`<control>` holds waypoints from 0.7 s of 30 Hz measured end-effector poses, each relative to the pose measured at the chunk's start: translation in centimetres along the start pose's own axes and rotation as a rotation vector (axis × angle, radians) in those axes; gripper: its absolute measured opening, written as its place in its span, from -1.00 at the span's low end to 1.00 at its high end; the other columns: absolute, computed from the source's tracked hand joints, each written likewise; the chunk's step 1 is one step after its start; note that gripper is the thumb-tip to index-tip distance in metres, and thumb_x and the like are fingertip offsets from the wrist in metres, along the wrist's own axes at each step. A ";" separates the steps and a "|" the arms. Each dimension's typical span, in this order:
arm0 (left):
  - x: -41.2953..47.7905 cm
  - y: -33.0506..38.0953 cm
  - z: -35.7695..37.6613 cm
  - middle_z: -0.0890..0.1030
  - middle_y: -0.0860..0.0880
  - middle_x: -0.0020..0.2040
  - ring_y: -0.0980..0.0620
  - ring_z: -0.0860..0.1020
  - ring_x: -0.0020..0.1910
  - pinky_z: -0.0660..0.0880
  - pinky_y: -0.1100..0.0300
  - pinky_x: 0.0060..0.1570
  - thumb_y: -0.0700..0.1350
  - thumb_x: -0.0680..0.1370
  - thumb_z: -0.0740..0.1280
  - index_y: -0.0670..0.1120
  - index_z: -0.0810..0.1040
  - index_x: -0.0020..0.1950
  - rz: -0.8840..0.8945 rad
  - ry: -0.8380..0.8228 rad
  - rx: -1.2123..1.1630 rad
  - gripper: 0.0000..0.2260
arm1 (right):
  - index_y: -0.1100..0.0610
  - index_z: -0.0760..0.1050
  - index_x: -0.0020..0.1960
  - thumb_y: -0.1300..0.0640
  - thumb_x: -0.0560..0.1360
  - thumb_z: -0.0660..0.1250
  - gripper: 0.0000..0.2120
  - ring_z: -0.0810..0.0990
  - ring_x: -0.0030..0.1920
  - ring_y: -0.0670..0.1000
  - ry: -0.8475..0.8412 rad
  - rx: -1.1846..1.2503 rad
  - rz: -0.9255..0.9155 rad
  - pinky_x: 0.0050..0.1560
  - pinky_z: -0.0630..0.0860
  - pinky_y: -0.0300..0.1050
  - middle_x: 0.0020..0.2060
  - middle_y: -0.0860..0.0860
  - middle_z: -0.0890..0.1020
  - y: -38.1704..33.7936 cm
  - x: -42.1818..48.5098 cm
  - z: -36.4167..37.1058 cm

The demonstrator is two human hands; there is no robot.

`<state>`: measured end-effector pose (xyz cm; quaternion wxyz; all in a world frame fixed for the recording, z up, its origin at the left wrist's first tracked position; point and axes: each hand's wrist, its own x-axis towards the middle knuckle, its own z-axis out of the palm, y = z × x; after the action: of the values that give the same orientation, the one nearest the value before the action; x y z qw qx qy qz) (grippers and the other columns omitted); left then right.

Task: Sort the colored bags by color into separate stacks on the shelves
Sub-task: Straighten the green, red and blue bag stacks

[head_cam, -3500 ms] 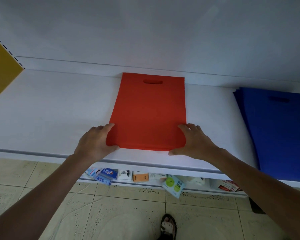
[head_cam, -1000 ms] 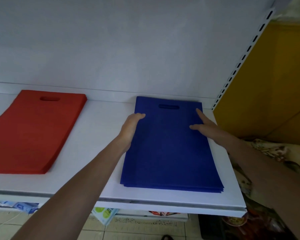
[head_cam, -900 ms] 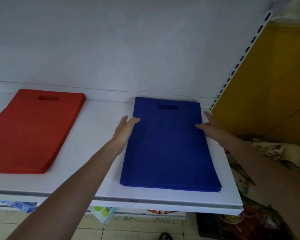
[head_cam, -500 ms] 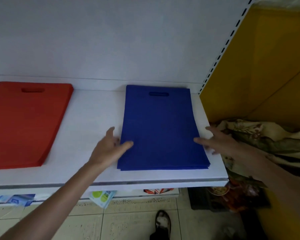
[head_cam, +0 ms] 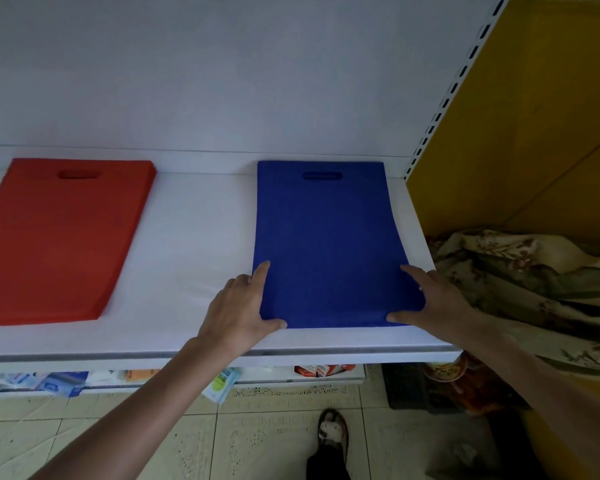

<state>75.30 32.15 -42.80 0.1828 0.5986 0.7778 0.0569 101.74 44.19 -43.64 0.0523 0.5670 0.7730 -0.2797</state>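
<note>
The white shelf runs out under both my forearms. On it, the red stack of bags lies well off to the left of my left hand. The blue stack of bags lies between my two hands, its near corners at my fingertips. Past my right hand, beyond the shelf's end and lower down, a patterned cloth is heaped.

What worries me is that end of the shelf. The blue stack sits close to it, so if my left hand pushes harder than my right, the thin bags could fan out sideways. The top ones might then slip over the edge onto the cloth. Leaning too firmly on the front edge would more likely buckle the soft fabric than square it.

My left hand brackets the near left corner, forefinger straight along the side edge and thumb laid along the front edge. My right hand mirrors it at the near right corner. Neither hand grasps anything. Both are spread and only press against the stack's edges, arms reaching forward over the shelf lip.
</note>
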 end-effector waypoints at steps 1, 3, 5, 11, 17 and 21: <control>0.1 0.0 0.1 0.43 -0.05 0.23 -0.02 0.40 0.19 0.41 0.17 0.08 0.23 0.42 0.34 -0.01 -0.10 0.52 0.007 0.002 0.026 -0.14 | -0.02 0.03 0.50 -0.15 0.35 0.45 -0.12 0.36 0.28 0.04 -0.003 0.000 -0.004 0.17 0.39 -0.15 0.36 0.06 0.30 0.0 0.1 -0.3; 0.2 -0.1 0.4 0.43 -0.05 0.24 -0.03 0.40 0.19 0.41 0.16 0.10 0.28 0.39 0.34 -0.02 -0.10 0.51 0.022 -0.006 0.082 -0.10 | 0.00 -0.02 0.51 -0.20 0.34 0.42 -0.08 0.28 0.36 0.04 -0.052 -0.030 -0.021 0.28 0.33 -0.11 0.42 0.04 0.21 -0.1 0.1 -0.8; 0.2 -0.2 0.5 0.41 -0.05 0.25 -0.03 0.39 0.20 0.41 0.15 0.11 0.28 0.37 0.35 -0.01 -0.09 0.51 0.024 -0.022 0.102 -0.09 | -0.01 -0.09 0.52 -0.28 0.31 0.40 0.00 0.18 0.42 0.04 -0.120 -0.064 -0.019 0.37 0.25 -0.07 0.46 0.01 0.12 -0.7 -0.3 -0.9; 0.6 -0.9 0.4 0.29 -0.04 0.38 -0.04 0.31 0.28 0.39 0.13 0.16 0.19 0.38 0.40 0.01 -0.06 0.51 0.027 -0.026 -0.031 -0.12 | 0.02 -0.03 0.49 -0.29 0.34 0.37 -0.07 0.19 0.40 0.05 -0.026 -0.235 -0.060 0.31 0.31 -0.11 0.43 0.03 0.16 -2.0 -1.4 0.5; 0.2 -0.3 0.9 0.16 -0.08 0.40 -0.06 0.24 0.29 0.34 0.12 0.22 0.25 0.34 0.39 0.06 -0.10 0.50 0.050 -0.084 0.057 -0.08 | 0.07 0.13 0.39 -0.19 0.34 0.43 -0.22 0.30 0.30 0.01 0.029 -0.180 -0.086 0.23 0.39 -0.15 0.35 0.02 0.28 -2.0 -1.9 0.9; 1.0 -0.3 0.6 0.21 -0.07 0.39 -0.05 0.24 0.32 0.36 0.12 0.22 0.18 0.39 0.39 0.07 0.02 0.50 0.018 -0.041 -0.042 -0.20 | 0.08 0.19 0.36 -0.09 0.38 0.44 -0.31 0.35 0.25 0.03 0.051 -0.125 -0.069 0.17 0.39 -0.16 0.31 0.04 0.36 -1.4 -1.0 0.5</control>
<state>75.00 32.89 -43.63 0.2107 0.6025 0.7673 0.0627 100.70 42.78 -43.17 0.0583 0.5427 0.8090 -0.2180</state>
